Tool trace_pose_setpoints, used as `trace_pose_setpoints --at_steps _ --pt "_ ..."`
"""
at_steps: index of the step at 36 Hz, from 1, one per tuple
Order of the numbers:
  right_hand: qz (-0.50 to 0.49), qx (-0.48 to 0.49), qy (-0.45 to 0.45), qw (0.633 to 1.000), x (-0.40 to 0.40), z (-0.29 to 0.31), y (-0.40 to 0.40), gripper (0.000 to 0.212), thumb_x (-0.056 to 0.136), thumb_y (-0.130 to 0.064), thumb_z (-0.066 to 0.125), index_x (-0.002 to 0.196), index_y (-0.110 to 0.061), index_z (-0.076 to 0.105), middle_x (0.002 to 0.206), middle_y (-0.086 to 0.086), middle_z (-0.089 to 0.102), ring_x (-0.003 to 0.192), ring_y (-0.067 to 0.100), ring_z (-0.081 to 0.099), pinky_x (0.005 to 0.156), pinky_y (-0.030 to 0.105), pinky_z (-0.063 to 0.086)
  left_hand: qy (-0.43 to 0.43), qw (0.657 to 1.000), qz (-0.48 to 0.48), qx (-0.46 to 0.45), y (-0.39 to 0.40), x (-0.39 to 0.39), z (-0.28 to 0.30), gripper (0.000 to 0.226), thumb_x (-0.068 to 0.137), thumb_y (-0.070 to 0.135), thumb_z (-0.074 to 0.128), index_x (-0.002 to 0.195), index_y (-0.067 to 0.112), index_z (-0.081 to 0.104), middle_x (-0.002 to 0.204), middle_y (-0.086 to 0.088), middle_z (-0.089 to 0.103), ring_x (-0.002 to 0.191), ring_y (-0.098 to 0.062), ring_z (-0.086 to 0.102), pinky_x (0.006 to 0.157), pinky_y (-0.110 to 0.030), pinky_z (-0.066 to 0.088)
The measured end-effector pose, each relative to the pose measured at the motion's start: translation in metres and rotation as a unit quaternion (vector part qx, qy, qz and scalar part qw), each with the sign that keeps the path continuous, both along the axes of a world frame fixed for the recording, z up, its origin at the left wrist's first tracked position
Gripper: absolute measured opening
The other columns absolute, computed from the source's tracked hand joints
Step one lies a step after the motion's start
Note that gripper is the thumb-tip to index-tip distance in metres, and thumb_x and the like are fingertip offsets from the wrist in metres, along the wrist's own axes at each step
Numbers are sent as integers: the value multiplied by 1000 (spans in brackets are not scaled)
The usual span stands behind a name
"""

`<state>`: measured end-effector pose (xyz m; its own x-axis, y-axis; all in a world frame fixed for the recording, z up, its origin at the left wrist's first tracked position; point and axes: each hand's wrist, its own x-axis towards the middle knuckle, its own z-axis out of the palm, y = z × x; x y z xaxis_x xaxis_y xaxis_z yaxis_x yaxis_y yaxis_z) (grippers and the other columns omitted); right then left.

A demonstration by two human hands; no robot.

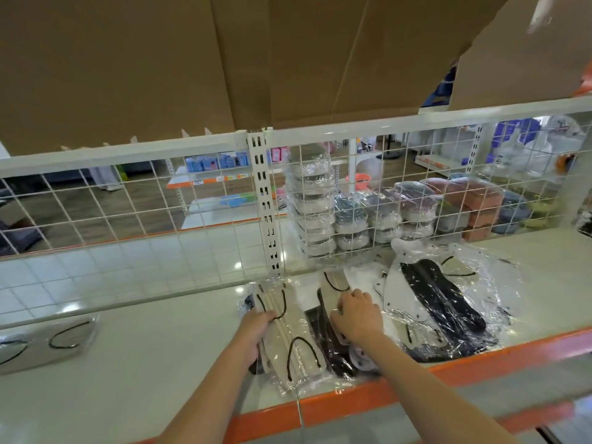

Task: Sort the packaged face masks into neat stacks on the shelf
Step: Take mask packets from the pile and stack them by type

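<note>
Several clear-wrapped face mask packs lie on the white shelf (144, 363). My left hand (256, 328) grips a stack of cream masks with black ear loops (298, 341) from its left side. My right hand (355, 318) rests, fingers curled, on a pack of black and cream masks (333, 350) beside that stack. To the right lies a loose heap of packs holding black and white masks (442, 302). At the far left sits a grey mask pack (48, 342) on its own.
A white wire grid (128, 200) backs the shelf, with a slotted upright post (266, 200). Wrapped bowls and containers (384, 213) stand behind the grid. Cardboard boxes (160, 59) sit on the shelf above. An orange strip (352, 402) edges the shelf front.
</note>
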<state>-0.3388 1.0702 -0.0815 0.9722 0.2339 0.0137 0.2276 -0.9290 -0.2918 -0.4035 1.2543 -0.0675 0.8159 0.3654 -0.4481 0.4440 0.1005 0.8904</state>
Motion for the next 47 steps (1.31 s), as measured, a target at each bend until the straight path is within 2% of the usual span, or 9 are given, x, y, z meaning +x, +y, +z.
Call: trace_pose_setpoints --at_steps 4,10,14,18,23,27,34,39,47 --pt "2 -67 4 998 -3 -2 8 71 85 -59 50 137 -12 35 137 10 38 126 27 36 103 40 36 7 1000 -3 11 0 0 1 18 94 9 52 109 3 61 97 -18 70 88 -30 68 80 -41 55" --pt "15 -71 -18 997 -12 1 21 42 94 -32 39 131 -12 44 137 10 40 128 25 36 105 38 31 4 1000 -16 12 2 -4 -1 20 96 11 50 111 4 60 96 -16 69 86 -27 67 73 -36 55" --pt "31 84 -28 996 -18 8 33 21 92 -24 44 96 -13 62 108 6 59 100 19 53 92 33 44 -10 999 17 -33 8 -7 0 28 96 24 52 114 5 61 94 -16 71 85 -28 68 73 -36 55" --pt "161 286 189 925 -33 19 57 19 87 -25 57 82 -13 71 87 5 71 83 17 65 84 31 53 -18 995 8 -95 17 -14 0 52 83 55 62 108 10 66 98 -18 72 93 -33 69 86 -45 55" --pt "153 322 156 921 -36 25 90 18 92 -23 57 98 -10 68 91 -2 64 81 7 59 80 17 47 -73 993 87 -24 35 -34 4 18 81 -1 66 99 1 67 79 -14 72 68 -25 68 57 -29 53" --pt "118 364 223 897 -26 18 113 45 77 -22 76 114 -15 49 104 -1 57 98 15 58 81 26 48 -141 983 113 13 60 -48 14 15 88 2 58 97 11 67 86 -6 73 81 -23 69 77 -38 56" --pt "170 482 185 839 -47 37 175 15 82 -2 65 83 2 51 85 23 56 77 26 54 74 30 47 -302 935 135 130 101 -72 40 14 85 6 66 99 8 67 89 -4 72 83 -15 68 68 -21 54" --pt "203 448 247 835 -61 24 198 15 81 -2 66 87 -9 54 82 3 56 80 15 54 67 16 45 -252 948 135 141 132 -89 14 30 70 9 81 97 15 69 93 -3 73 86 -16 69 75 -29 57" --pt "139 392 312 854 -72 3 220 19 74 -13 72 79 -13 53 79 6 53 72 17 53 64 32 45 -201 953 223 -51 157 -85 -1 6 79 10 74 84 8 72 82 -8 74 86 -28 68 77 -35 58"
